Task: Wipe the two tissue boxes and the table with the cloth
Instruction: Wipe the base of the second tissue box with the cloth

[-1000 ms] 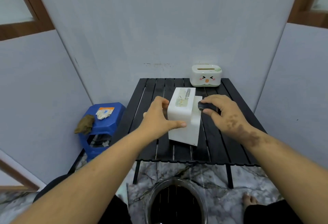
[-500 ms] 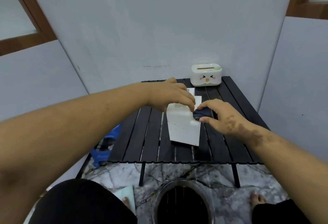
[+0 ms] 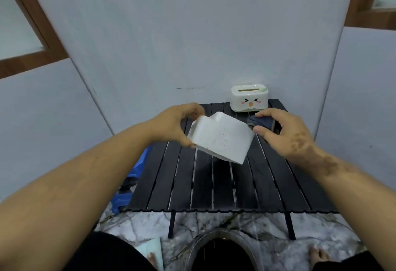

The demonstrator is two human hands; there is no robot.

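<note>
You are holding the white box up above the table with your left hand. Your fingers are closing around its left end, the thumb on the near edge and the other fingers behind, so the grip is firm. The box is tilted: its long axis is running from upper left down to lower right, and a wide speckled face is turning toward you. Your right hand is pinching the dark cloth between thumb and bent fingers, just beside the right upper corner of the box; I cannot tell if the cloth is touching it. The second box, with a little face, is standing upright at the far edge of the table, near the wall.
</note>
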